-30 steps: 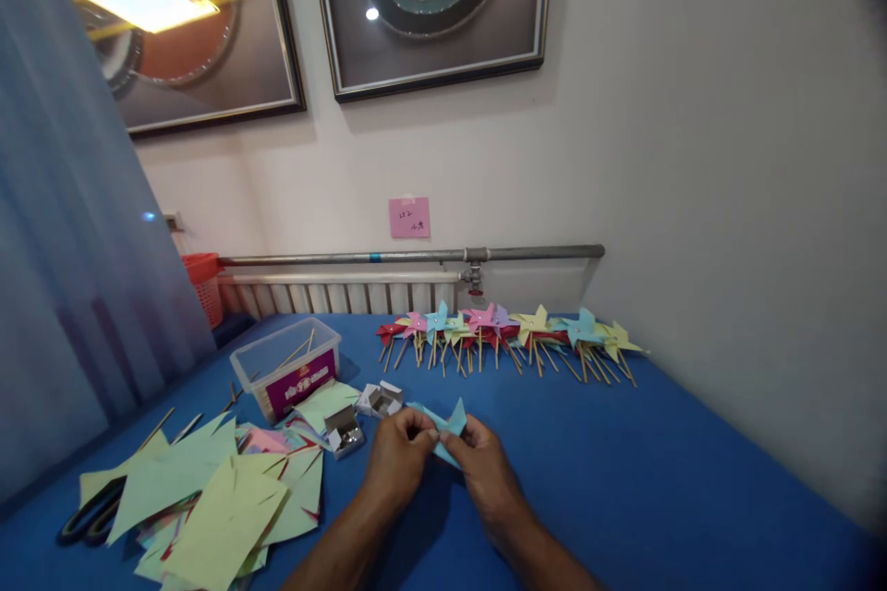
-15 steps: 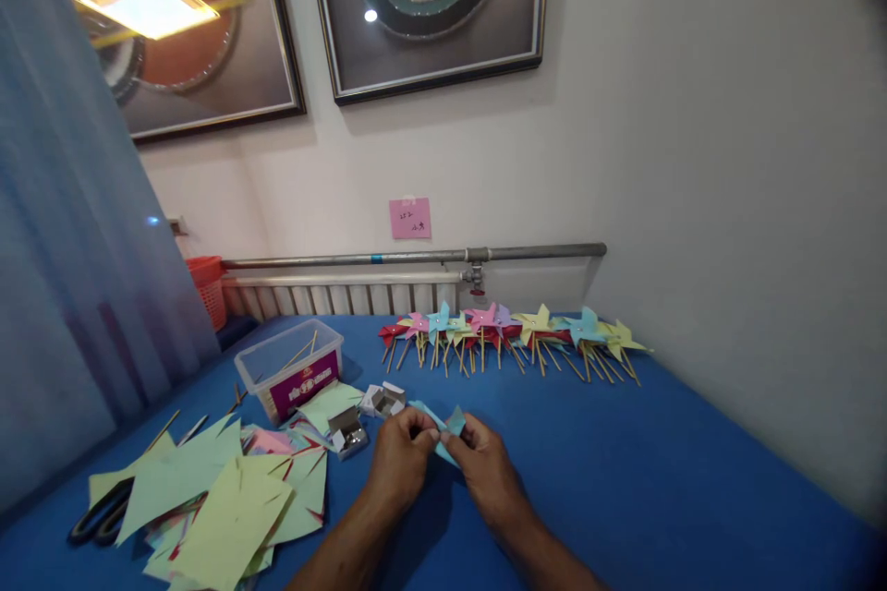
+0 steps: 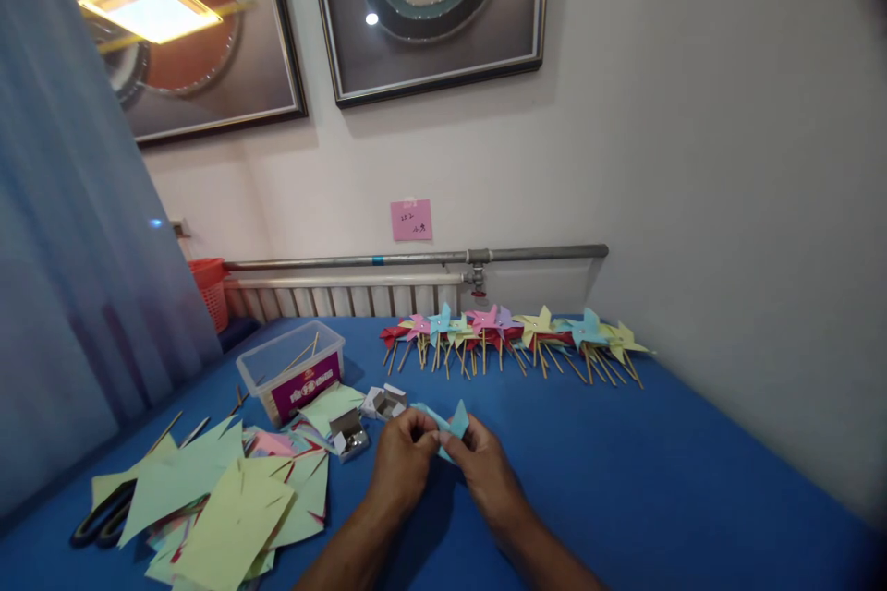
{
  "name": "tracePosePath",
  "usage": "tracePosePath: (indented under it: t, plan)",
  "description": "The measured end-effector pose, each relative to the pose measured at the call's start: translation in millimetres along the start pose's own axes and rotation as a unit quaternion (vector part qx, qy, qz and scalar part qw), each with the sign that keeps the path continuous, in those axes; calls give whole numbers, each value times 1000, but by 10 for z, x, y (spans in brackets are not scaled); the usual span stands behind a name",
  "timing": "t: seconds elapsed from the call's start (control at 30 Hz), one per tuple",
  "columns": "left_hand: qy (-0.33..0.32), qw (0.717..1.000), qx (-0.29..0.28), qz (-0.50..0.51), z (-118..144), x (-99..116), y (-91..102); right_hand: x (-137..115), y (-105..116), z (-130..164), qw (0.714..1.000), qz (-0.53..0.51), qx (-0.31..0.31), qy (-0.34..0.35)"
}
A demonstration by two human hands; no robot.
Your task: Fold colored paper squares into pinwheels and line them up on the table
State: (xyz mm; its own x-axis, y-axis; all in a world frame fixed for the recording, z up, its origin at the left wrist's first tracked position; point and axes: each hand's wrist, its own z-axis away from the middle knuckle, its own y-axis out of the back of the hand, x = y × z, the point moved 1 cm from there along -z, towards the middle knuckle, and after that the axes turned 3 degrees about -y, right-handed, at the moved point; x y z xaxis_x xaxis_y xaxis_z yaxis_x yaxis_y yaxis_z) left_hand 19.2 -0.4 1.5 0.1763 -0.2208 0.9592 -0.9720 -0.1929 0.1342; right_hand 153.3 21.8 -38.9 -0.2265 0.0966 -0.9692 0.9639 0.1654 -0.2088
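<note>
1. Barely anything is shifting against the earlier pictures; the blue paper piece (image 3: 447, 426) is showing one pointed flap standing up again, as a second ago, after lying flatter half a second back; I am reading this as small folding adjustments going on, not a new step.
2. Left hand (image 3: 404, 460) is sitting low centre of the frame, knuckles up, fingertips curled closed and pinching the left side of the blue paper piece; forearm is coming in from the bottom edge.
3. Right hand (image 3: 487, 471) is lying just beside it, thumb and forefinger closed on the right side of the same piece; the two hands are nearly touching, the paper between them, just above the blue table (image 3: 624, 480).
4. Left of the hands, two small open boxes (image 3: 365, 418) are lying near a clear plastic tub (image 3: 289, 369) holding sticks; whether the boxes are holding pins I cannot tell.
5. Lower left of the frame, a loose heap of cut paper squares (image 3: 222, 503), mostly pale green, is spreading over the cloth; scissors (image 3: 103, 517) are poking out from under its left edge.
6. Centre of the frame, well apart from the hands, a row of finished pinwheels (image 3: 513, 337) is lying along the wall side of the table; a pink note (image 3: 411, 220) is sticking on the wall above.
</note>
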Motion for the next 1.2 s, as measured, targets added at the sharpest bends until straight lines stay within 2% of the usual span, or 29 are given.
tracePosePath:
  t: [0.27, 0.33, 0.43, 0.5, 0.6, 0.77, 0.97, 1.2]
  plan:
    - [1, 998, 13, 68, -21, -75, 3, 66, 54, -30, 999, -21, 27, -32]
    - [24, 995, 35, 94, -47, -72, 28, 49, 48, -12, 998, -45, 28, -39]
    - [96, 982, 49, 155, -70, -53, 56, 9, 27, 18, 996, -67, 20, -49]
    - [137, 973, 22, 185, -68, -50, 60, -9, 17, 27, 996, -68, 20, -53]
    - [150, 967, -38, 203, -55, -89, 55, -8, 18, 16, 997, -59, 15, -49]
    - [134, 969, -64, 200, -69, -182, 63, 35, 34, -20, 999, -20, -4, -33]
    - [136, 969, -77, 190, -75, -191, 70, 38, 22, -20, 998, -12, -13, -56]
    - [143, 979, -64, 132, -78, -189, 72, -13, 27, 22, 998, -1, -16, -54]
